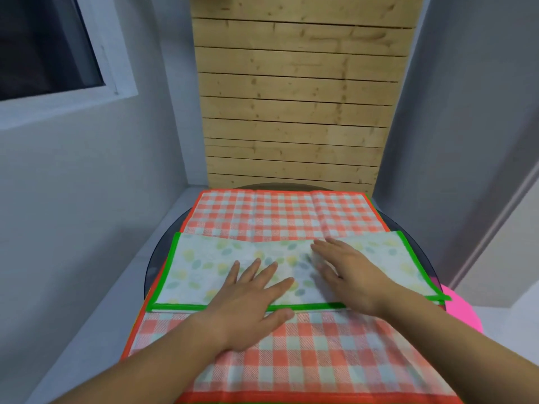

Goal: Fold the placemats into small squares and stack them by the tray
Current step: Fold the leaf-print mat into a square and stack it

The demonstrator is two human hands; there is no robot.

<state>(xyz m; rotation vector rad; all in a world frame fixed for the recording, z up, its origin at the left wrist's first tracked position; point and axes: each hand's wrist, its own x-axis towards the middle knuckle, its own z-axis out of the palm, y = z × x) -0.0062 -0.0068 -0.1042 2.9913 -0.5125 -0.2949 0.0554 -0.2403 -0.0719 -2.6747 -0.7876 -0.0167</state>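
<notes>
red-checked placemat, nearest, spread flat over the round dark table. across its middle lies the green-edged leaf-print placemat, folded into a long strip. left hand, fingers straight and spread, presses on the strip's near edge; right hand, slightly blurred, fingers straight, lies flat on the strip's middle, just beside the left.

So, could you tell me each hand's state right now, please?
Left hand: open, flat on the green-edged leaf-print placemat.
Right hand: open, flat on it too.
</notes>
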